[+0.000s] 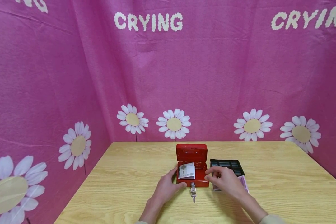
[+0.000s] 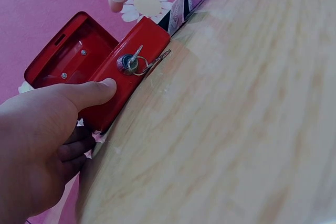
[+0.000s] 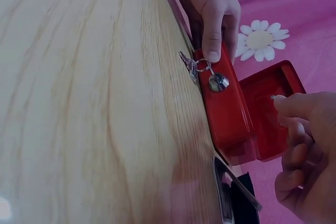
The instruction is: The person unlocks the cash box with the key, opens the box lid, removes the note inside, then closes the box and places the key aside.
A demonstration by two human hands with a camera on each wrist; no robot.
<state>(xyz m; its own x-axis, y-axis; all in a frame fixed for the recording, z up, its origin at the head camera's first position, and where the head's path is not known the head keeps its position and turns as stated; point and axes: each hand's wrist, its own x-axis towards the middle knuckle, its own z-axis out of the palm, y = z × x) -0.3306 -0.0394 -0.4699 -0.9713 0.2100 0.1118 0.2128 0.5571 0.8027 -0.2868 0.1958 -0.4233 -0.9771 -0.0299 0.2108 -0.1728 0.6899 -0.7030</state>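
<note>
A red cash box (image 1: 201, 183) stands with its lid (image 1: 191, 152) raised on the table. Grey-white banknotes (image 1: 187, 171) lie in its left part. Keys on a ring (image 1: 193, 196) hang from the lock (image 2: 126, 64) at the front. My left hand (image 1: 165, 188) grips the box's front left corner, thumb on the front wall and fingers along the side. Over the right side of the box hovers my right hand (image 1: 225, 180), its fingers loosely bent with a gap between thumb and forefinger. Nothing shows between them.
Right of the box is a black compartment tray (image 1: 226, 163). Purple-pink banknotes (image 1: 243, 183) lie by its front edge, partly hidden by my right hand. A pink cloth (image 1: 207, 77) with printed daisies hangs behind the wooden table (image 1: 123, 186).
</note>
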